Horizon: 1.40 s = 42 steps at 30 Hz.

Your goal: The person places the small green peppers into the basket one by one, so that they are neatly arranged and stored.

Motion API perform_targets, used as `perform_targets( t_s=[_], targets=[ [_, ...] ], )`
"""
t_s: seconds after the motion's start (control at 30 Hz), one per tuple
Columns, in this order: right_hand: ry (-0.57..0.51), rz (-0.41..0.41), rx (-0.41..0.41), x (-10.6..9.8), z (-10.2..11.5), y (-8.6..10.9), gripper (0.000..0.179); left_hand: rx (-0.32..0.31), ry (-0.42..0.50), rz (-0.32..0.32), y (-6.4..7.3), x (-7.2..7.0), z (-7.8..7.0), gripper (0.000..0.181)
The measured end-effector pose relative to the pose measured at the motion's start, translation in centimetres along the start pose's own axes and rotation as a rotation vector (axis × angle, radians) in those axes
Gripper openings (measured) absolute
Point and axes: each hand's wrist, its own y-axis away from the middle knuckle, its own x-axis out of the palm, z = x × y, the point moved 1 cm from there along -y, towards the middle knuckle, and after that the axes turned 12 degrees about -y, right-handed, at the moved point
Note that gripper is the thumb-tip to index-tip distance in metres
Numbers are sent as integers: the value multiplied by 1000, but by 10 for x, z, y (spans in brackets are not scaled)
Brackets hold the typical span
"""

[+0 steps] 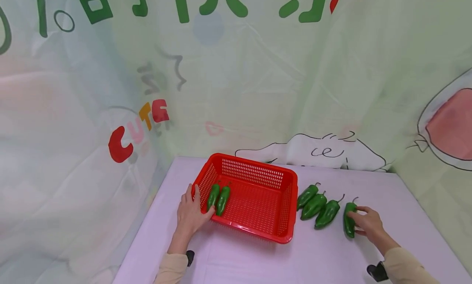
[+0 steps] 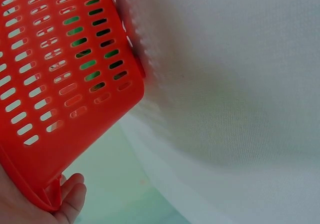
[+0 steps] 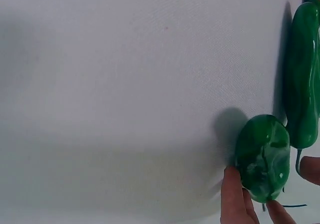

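A red plastic basket (image 1: 254,230) with slotted walls stands on the table. Inside it, along its left side, lie two green peppers (image 1: 223,201). My left hand (image 1: 191,214) grips the basket's left rim; in the left wrist view fingertips (image 2: 74,199) curl past the rim. To the right of the basket, my right hand (image 1: 368,223) holds one green pepper (image 1: 349,220). The right wrist view has that pepper (image 3: 263,156) almost end-on, fingers (image 3: 232,196) against its side and the thumb (image 3: 311,169) on the other side.
Three more green peppers (image 1: 327,214) lie side by side between the basket and my right hand. A pale cloth (image 1: 236,263) covers the table. Printed fabric walls (image 1: 254,91) rise behind it and at both sides.
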Motion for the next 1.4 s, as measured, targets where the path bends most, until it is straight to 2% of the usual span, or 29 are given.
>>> perform_targets(
  t_s=[0.17,0.4,0.53,0.77,1.07,1.4],
  targets=[
    [2,-10,11,2,-6,-6,77,-2,-5,-7,0,2,0,91],
    [14,-40,13,5,-9,-15,76,1,-14,-20,-1,3,0,92],
    [6,-45,29,5,-6,-13,75,5,-16,-17,-1,4,-1,93],
    [-35,-17,48,7,8,-6,73,8,-21,-24,0,3,-1,93],
    [-49,27,-20,7,31,5,71,1,-20,-12,-1,1,0,92],
    [-55,86,-29,16,48,10,71,-4,-12,-7,-1,0,-1,93]
  ],
)
